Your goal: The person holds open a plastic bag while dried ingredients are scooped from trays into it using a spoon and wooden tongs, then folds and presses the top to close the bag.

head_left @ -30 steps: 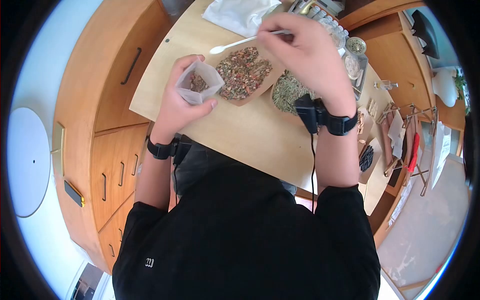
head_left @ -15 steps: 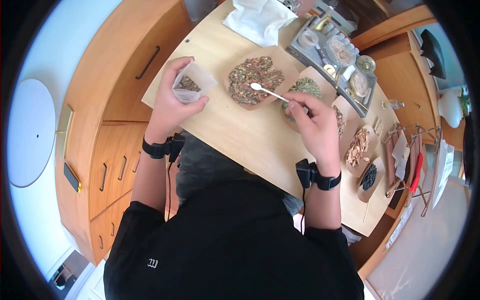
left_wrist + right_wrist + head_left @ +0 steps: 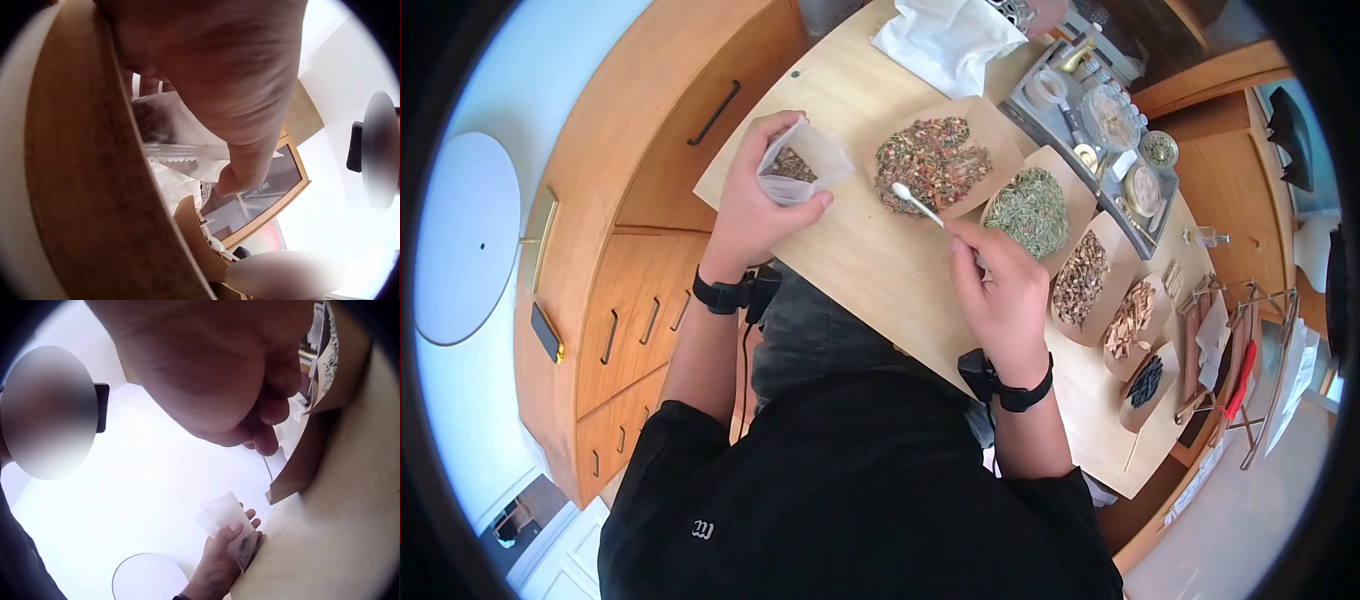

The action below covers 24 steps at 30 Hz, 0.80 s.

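Observation:
The left hand (image 3: 752, 205) grips a translucent pouch (image 3: 825, 160), its mouth spread and dark dried bits inside. In the left wrist view the thumb of the left hand (image 3: 219, 87) lies along the pouch (image 3: 181, 128). Between thumb and fingers, the right hand (image 3: 1005, 300) pinches a small white spoon (image 3: 915, 203), whose tip is over the near edge of a mixed dried herb pile (image 3: 935, 160) on brown paper. The right wrist view shows the right hand (image 3: 212, 381) with curled fingers; the spoon is mostly hidden there.
Right of the mixed pile lie green herbs (image 3: 1028, 212), brown pieces (image 3: 1080, 280), wood chips (image 3: 1130, 320) and black sticks (image 3: 1145, 382), each on paper. Behind stand a grey tray (image 3: 1055, 125) with jars and a white cloth bag (image 3: 950, 45). A wooden rack (image 3: 1250, 310) stands far right.
From above the table's back, the right hand has come down toward the person with the spoon, now at the mixed pile's near side. The left hand still holds the pouch. The head view has shifted.

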{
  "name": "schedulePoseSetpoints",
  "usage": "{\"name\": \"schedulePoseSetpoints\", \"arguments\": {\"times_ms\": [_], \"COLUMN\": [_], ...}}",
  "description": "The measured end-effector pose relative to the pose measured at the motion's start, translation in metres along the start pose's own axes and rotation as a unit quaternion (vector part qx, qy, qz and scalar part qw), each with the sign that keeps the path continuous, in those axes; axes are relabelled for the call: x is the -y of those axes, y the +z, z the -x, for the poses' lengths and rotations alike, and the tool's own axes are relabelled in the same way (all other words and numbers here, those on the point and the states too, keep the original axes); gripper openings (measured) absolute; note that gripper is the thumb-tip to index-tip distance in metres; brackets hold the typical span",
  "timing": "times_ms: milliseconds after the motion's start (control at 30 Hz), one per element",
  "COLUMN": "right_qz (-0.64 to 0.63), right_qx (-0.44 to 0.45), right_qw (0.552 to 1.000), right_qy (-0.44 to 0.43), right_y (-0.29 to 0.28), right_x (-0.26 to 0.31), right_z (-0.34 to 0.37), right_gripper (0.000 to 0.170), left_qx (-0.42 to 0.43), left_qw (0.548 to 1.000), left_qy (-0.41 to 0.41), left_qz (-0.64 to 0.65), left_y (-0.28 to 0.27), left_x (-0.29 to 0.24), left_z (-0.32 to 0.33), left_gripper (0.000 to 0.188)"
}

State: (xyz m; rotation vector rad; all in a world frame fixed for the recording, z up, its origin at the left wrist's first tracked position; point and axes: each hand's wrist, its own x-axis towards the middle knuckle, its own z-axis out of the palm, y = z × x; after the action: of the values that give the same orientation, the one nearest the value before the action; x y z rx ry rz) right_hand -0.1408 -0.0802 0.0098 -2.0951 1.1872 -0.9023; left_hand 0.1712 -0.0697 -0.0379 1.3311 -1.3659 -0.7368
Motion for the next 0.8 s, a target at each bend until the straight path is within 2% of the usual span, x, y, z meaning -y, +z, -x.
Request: {"name": "schedulePoseSetpoints", "arguments": {"times_ms": [100,167,367,500,567,667,800], "right_qz": [0.047,-0.02,-0.021,0.025,0.025,-0.034,-0.018], "right_qx": [-0.031,-0.068,-0.003,-0.038,-0.052,-0.048,-0.028], "right_qw": [0.998,0.996,0.999,0.999,0.997,0.997,0.999], "right_qy": [0.008,0.063,-0.027,-0.024,0.051,0.047,0.015], "right_y": [-0.003,-0.004,0.006,0.003,-0.001,-0.001,-0.004], "right_x": [-0.003,-0.004,0.001,0.001,0.001,-0.002,-0.006], "right_z": [-0.002,-0.003,0.001,-0.001,-0.001,0.0,0.0], "right_gripper": [0.018,0.018,0.015,0.014,0.015,0.015,0.015], "left_qx": [0.002,0.007,0.022,0.023,0.023,0.021,0.035], "left_qw": [1.0,1.0,1.0,0.999,0.999,1.0,0.997], "left_qy": [-0.004,-0.007,-0.006,0.011,0.013,0.0,0.024], "left_qz": [0.013,0.006,-0.013,-0.034,-0.037,-0.014,-0.062], "left_y": [-0.001,-0.002,-0.002,-0.002,-0.002,-0.002,-0.002], "left_x": [0.002,0.001,-0.002,-0.001,-0.003,-0.003,-0.004], "left_z": [0.003,0.002,0.002,0.002,0.002,0.003,0.001], "left_gripper": [0.082,0.082,0.081,0.08,0.08,0.079,0.084]}}
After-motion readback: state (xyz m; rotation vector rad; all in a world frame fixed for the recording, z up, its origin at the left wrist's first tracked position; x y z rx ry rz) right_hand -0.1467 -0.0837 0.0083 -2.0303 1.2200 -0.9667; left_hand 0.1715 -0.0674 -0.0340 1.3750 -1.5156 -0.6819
